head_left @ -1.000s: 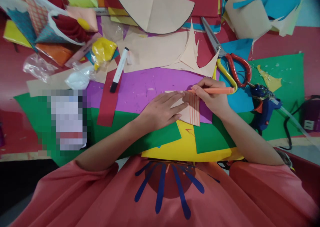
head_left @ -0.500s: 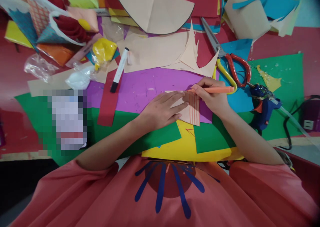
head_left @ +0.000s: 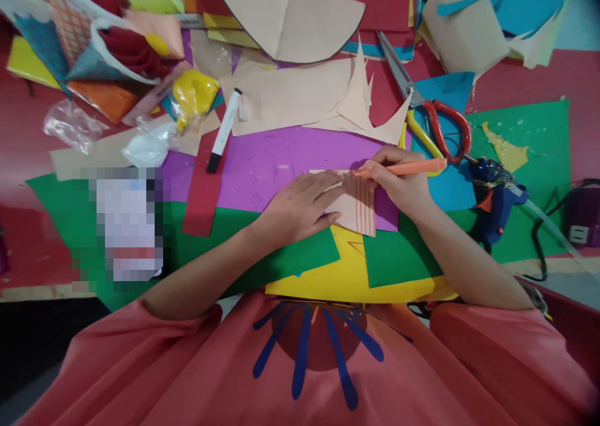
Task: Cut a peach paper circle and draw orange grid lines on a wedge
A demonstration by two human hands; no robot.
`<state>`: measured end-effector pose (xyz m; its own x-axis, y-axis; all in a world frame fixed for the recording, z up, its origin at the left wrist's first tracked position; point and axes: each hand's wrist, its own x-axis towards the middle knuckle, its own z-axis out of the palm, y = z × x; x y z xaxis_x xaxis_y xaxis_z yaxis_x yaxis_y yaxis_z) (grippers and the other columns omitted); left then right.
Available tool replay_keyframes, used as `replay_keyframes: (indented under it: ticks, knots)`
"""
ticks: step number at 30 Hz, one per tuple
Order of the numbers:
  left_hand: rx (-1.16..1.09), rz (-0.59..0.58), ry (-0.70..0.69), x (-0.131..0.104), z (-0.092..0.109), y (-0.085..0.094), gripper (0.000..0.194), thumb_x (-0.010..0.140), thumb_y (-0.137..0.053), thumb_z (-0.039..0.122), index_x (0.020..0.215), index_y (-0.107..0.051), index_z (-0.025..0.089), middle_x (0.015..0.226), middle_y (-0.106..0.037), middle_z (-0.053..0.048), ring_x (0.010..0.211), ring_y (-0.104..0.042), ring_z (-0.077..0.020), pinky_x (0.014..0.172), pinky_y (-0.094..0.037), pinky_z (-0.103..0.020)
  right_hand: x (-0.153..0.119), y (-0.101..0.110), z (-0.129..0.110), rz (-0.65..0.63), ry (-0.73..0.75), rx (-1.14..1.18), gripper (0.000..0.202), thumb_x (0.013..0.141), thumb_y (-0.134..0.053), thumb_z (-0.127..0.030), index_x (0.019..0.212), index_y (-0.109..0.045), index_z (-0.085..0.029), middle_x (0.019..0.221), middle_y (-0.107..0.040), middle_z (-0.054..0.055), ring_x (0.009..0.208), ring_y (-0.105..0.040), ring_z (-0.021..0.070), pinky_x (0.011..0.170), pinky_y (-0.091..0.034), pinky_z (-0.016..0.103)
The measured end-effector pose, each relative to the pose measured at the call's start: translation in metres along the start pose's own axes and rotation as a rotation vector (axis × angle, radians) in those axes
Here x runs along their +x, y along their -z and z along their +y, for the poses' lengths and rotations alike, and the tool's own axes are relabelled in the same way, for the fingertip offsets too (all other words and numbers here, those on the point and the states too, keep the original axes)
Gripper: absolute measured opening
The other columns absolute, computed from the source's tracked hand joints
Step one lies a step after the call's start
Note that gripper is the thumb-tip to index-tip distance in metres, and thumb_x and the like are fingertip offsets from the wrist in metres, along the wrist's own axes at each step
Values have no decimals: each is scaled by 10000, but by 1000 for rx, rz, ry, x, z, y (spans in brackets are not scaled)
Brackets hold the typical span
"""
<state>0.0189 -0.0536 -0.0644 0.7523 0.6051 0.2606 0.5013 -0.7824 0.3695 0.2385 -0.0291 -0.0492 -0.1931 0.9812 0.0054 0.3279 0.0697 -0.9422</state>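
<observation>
My left hand [head_left: 304, 206] lies flat with its fingers stretched over the left part of a small cream paper piece [head_left: 344, 217]. Orange lines run down the right part of that piece. In my right hand [head_left: 400, 182] is an orange felt-tip pen [head_left: 417, 166], gripped between thumb and fingers. Its tip is at the paper's upper edge, near the leftmost line. Beneath the piece are a purple sheet [head_left: 276, 157], green paper [head_left: 300, 257] and a yellow sheet [head_left: 319, 283].
Scissors [head_left: 434, 117] with red and yellow handles lie beyond my right hand. A blue glue gun [head_left: 499, 213] rests on green paper at the right. At the left are a white marker [head_left: 225, 129], a red strip [head_left: 202, 195], a blurred-out phone-like object [head_left: 126, 220] and bagged clay [head_left: 194, 93].
The pen's back end has swung slightly to the right and up, with its tip still by the paper's top edge. My left fingers have drawn back a little to the left.
</observation>
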Motion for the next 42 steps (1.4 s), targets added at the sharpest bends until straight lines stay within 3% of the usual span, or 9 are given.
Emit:
replay_keyframes:
  ticks: [5, 19, 39, 42]
  knots:
    - [-3, -31, 90, 0, -3, 1, 408, 991, -431, 340, 1324, -533, 126, 1405, -552, -162, 1360, -471, -268, 1095, -434, -459, 0, 0, 1, 44, 37, -21, 220, 863, -631, -356, 714, -644, -195, 647, -632, -1, 611, -577, 124, 584, -457, 271]
    - [-25, -14, 87, 1, -2, 0, 412, 979, -454, 306, 1338, -516, 115, 1428, -525, -173, 1369, -458, -279, 1131, -399, -490, 3, -3, 5, 19, 54, -88, 146, 838, -671, -324, 771, -703, -198, 758, -718, 23, 691, -641, 151, 645, -502, 283]
    - [30, 24, 45, -1, -4, -2, 401, 985, -450, 308, 1312, -529, 90, 1411, -540, -181, 1349, -483, -276, 1110, -425, -461, 1, -1, 3, -91, 9, -26, 273, 854, -653, -350, 647, -649, -172, 599, -637, 2, 559, -543, 108, 512, -393, 250]
    - [29, 2, 62, -1, -4, -1, 391, 988, -440, 303, 1316, -531, 110, 1430, -527, -161, 1363, -468, -266, 1124, -407, -462, 1, -1, 2, -56, 25, -1, 283, 850, -653, -366, 640, -642, -176, 582, -621, -3, 548, -535, 110, 513, -398, 256]
